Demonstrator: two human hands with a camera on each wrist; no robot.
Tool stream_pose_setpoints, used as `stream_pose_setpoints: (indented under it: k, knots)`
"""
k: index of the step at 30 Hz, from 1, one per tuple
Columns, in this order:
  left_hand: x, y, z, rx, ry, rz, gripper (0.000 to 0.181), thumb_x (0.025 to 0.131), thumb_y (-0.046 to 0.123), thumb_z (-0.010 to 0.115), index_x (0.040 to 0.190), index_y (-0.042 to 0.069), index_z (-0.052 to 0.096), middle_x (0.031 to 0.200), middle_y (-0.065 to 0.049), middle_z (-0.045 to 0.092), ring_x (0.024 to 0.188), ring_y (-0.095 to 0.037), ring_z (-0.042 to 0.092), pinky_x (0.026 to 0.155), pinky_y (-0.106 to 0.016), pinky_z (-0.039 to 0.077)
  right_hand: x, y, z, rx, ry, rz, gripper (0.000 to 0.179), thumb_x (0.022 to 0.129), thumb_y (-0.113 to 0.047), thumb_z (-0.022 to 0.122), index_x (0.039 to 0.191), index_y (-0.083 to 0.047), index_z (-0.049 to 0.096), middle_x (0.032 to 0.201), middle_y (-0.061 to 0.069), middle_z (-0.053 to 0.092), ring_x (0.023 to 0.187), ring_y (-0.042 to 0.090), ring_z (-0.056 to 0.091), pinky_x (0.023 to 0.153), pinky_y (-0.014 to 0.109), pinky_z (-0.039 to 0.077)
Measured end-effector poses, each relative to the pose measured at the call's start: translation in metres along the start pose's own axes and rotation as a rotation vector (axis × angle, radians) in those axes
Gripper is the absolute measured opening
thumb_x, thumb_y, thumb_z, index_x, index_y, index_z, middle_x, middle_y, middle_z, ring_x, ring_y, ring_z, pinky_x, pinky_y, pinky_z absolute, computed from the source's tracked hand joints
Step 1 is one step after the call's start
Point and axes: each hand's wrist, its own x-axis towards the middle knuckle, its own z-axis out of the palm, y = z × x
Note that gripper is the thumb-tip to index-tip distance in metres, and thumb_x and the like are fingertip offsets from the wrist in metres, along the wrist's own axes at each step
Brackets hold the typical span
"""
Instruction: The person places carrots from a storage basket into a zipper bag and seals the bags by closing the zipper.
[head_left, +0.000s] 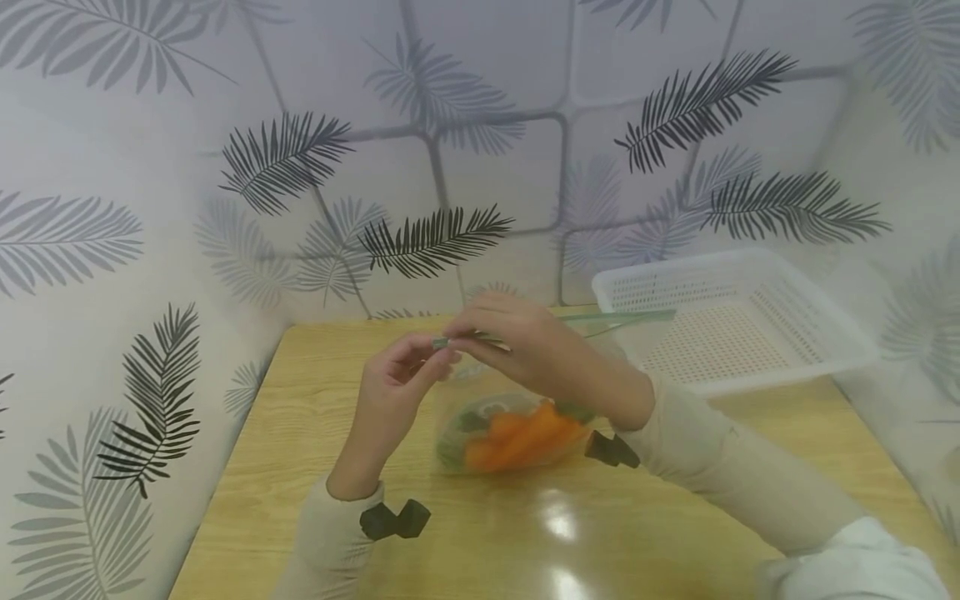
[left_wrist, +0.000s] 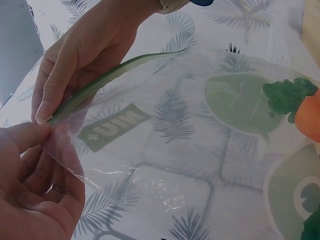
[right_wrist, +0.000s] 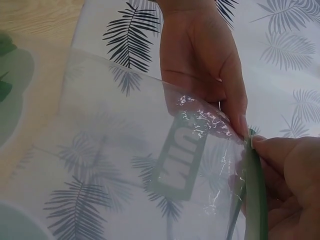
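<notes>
A clear zip bag (head_left: pixel 465 387) with a green strip along its top edge stands on the table, with orange carrots (head_left: pixel 525 437) and green leafy vegetables (head_left: pixel 457 442) at its bottom. My left hand (head_left: pixel 397 392) pinches the bag's top left corner between thumb and fingers. Right beside it, my right hand (head_left: pixel 525 350) pinches the green zip strip (left_wrist: pixel 105 87) near that same corner. In the right wrist view the fingertips of both hands meet at the strip's end. Printed lettering (left_wrist: pixel 115 127) shows on the film below the strip.
A white perforated plastic basket (head_left: pixel 847 354) sits at the back right of the wooden table (head_left: pixel 300 450). Behind the table rises a wall covering (head_left: pixel 510 183) with a leaf pattern. Dark camera mounts (head_left: pixel 393 518) stick out from both wrists.
</notes>
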Motion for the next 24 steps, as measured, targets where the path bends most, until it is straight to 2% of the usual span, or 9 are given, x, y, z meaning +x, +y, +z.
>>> stream_pose_setpoints:
  k: [8, 13, 18, 24]
  knots:
    - [-0.001, 0.0, 0.0, 0.027, -0.001, -0.018, 0.01, 0.09, 0.006, 0.061, 0.098, 0.002, 0.064, 0.091, -0.007, 0.067, 0.077, -0.023, 0.058, 0.073, -0.034, 0.054, -0.005, 0.002, -0.004, 0.013, -0.004, -0.001, 0.014, 0.084, -0.002, 0.067, 0.098, -0.002, 0.066, 0.094, 0.003, 0.065, 0.086, 0.013, 0.057, 0.079, 0.018, 0.047]
    - [-0.001, -0.003, -0.004, 0.045, 0.025, -0.02, 0.009, 0.089, 0.004, 0.061, 0.098, 0.002, 0.063, 0.088, -0.009, 0.067, 0.076, -0.022, 0.059, 0.072, -0.032, 0.054, -0.01, 0.007, -0.007, -0.007, -0.001, 0.005, 0.016, 0.081, -0.001, 0.069, 0.097, -0.001, 0.067, 0.095, 0.005, 0.066, 0.09, 0.016, 0.059, 0.084, 0.02, 0.047]
    - [-0.001, -0.006, -0.01, 0.062, 0.046, -0.022, 0.009, 0.089, 0.01, 0.063, 0.097, 0.005, 0.064, 0.088, -0.006, 0.068, 0.076, -0.023, 0.059, 0.072, -0.033, 0.054, -0.015, 0.013, -0.01, -0.002, -0.001, 0.017, 0.018, 0.081, -0.001, 0.069, 0.098, 0.0, 0.067, 0.097, 0.006, 0.067, 0.091, 0.017, 0.06, 0.085, 0.02, 0.048]
    - [0.002, -0.006, -0.015, 0.069, 0.063, -0.035, 0.01, 0.09, 0.01, 0.062, 0.097, 0.002, 0.064, 0.089, -0.004, 0.069, 0.075, -0.022, 0.06, 0.075, -0.033, 0.054, -0.028, 0.023, -0.027, -0.056, 0.009, 0.035, 0.018, 0.078, -0.001, 0.072, 0.095, -0.002, 0.068, 0.095, 0.005, 0.068, 0.09, 0.018, 0.062, 0.084, 0.024, 0.05]
